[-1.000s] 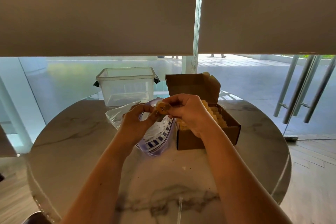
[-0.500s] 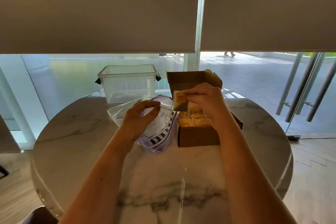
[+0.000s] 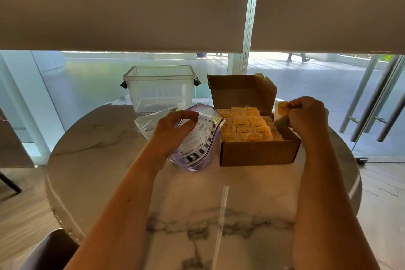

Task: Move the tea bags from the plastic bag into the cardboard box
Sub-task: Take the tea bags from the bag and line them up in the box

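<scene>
An open cardboard box [image 3: 258,155] stands on the round marble table [image 3: 197,215], packed with several yellow-tagged tea bags [image 3: 245,126]. My right hand [image 3: 306,114] hovers over the box's right rear corner, pinching one tea bag [image 3: 281,110] by its yellow tag. To the left of the box lies a clear zip plastic bag [image 3: 201,144] with purple print. My left hand [image 3: 173,131] grips the bag's upper edge and holds its mouth open. I cannot tell what is inside the bag.
A clear plastic tub [image 3: 160,90] with dark clips stands behind the bag at the table's far edge. A second crumpled clear bag [image 3: 149,124] lies by the tub. Glass panes and lowered blinds rise beyond; a dark chair back [image 3: 50,252] sits at bottom left.
My right hand has carried the tea bag from the plastic bag's mouth rightward across the box to its right rear corner. My left hand stays on the bag.
</scene>
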The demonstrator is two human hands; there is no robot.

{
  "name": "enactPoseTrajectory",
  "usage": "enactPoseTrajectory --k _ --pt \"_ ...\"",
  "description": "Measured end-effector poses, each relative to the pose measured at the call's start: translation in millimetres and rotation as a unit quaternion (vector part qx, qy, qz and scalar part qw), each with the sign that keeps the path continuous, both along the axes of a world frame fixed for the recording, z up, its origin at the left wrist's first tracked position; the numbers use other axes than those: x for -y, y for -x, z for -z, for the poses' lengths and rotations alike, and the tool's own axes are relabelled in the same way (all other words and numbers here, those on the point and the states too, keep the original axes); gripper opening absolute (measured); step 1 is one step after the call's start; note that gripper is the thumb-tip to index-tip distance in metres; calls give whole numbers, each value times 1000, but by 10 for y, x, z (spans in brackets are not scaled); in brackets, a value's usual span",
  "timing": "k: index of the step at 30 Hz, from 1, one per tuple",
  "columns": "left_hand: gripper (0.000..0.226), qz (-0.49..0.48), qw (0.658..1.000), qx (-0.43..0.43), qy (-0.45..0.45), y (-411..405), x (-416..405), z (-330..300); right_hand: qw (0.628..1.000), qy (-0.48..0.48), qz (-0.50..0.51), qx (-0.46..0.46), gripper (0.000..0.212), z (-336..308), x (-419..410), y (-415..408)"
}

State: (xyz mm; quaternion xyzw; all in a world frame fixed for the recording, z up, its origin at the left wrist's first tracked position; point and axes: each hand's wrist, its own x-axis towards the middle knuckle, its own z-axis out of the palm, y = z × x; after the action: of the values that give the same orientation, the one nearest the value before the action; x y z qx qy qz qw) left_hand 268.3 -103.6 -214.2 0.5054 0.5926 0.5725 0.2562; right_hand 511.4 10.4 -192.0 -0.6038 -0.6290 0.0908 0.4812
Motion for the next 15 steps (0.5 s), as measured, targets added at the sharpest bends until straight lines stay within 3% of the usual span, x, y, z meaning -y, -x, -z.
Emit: enactPoseTrajectory --k 3,9,13,15 --pt "12 0 1000 0 -2 8 -3 2 998 36 -20 47 24 -2 2 -7" --pt "14 4 1000 20 -4 37 -28 21 996 71 -35 27 19 -26 27 -95" --pt "16 2 1000 21 -4 33 -27 18 972 186 -143 10 9 -76 99 -44" --pt "18 2 1000 22 -6 30 -26 16 958 219 -177 47 7 -67 106 8"
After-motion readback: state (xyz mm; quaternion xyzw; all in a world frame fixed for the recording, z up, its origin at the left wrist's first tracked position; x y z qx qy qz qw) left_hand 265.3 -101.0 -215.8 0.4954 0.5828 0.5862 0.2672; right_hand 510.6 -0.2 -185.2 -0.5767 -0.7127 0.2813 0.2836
